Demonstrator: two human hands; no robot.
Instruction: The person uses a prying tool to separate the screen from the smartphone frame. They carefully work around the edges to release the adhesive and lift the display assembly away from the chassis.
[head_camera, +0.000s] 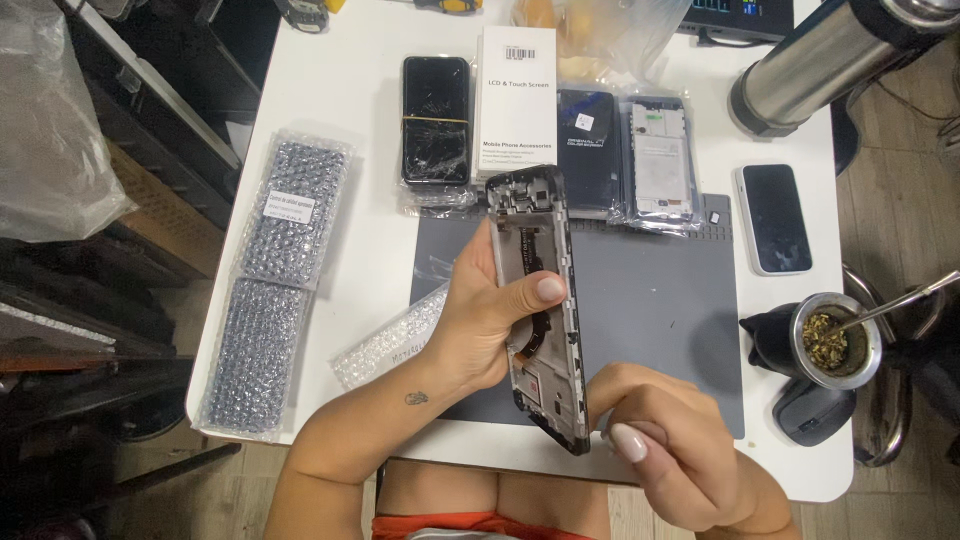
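My left hand (478, 322) grips an opened black phone frame (533, 240), held upright on edge above a grey work mat (650, 300), with its inner parts facing me. The thumb lies across the frame's middle. My right hand (668, 440) pinches the frame's lower right edge with closed fingers. A cracked black phone (436, 118), a white slim box (516, 95) and two bagged phone parts (625, 150) lie beyond the mat.
Two long bubble-wrap packs (275, 280) lie on the left of the white table (340, 90). A smaller bubble-wrap piece (390, 345) rests by my wrist. On the right sit a white phone (776, 217), a steel flask (830, 60), a cup with a metal straw (835, 342) and a mouse (812, 412).
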